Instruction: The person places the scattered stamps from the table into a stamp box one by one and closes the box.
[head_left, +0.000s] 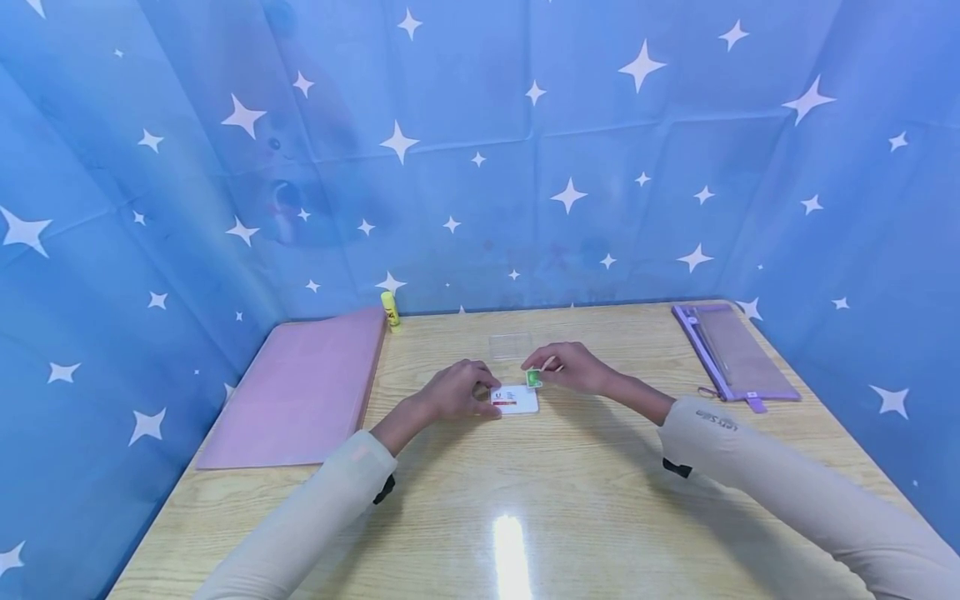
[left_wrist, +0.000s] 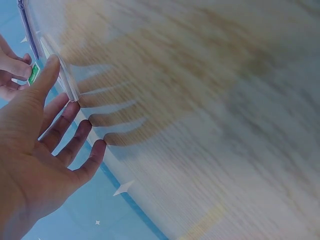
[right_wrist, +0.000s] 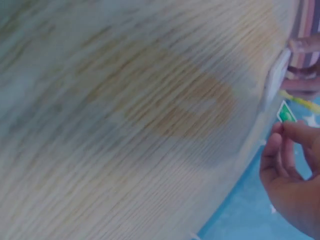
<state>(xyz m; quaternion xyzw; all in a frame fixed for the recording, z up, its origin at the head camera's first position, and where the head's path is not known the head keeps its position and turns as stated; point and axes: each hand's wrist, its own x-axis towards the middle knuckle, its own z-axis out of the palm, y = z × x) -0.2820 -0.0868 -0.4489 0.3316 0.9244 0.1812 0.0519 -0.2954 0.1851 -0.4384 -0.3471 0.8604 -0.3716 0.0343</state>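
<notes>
A white card box (head_left: 517, 400) with a red band and small print on top lies on the table. My left hand (head_left: 459, 390) holds its left end, with the thumb at the near edge and fingers at the far edge. In the left wrist view, the thumb of that hand (left_wrist: 35, 135) overlaps the box's clear side (left_wrist: 67, 80). Between thumb and fingertips, my right hand (head_left: 573, 368) pinches a small green square with a white border (head_left: 533, 378), just above the box's far right corner. The right wrist view shows this green square (right_wrist: 286, 113) tilted at the fingertips of the right hand (right_wrist: 295, 165).
Behind the box lies a clear plastic lid (head_left: 511, 346). A pink folder (head_left: 300, 392) covers the table's left side, with a yellow glue stick (head_left: 390, 310) upright at its far corner. At right is a purple-edged mesh pouch (head_left: 738, 350). A blue starry curtain (head_left: 480, 167) hangs behind the table.
</notes>
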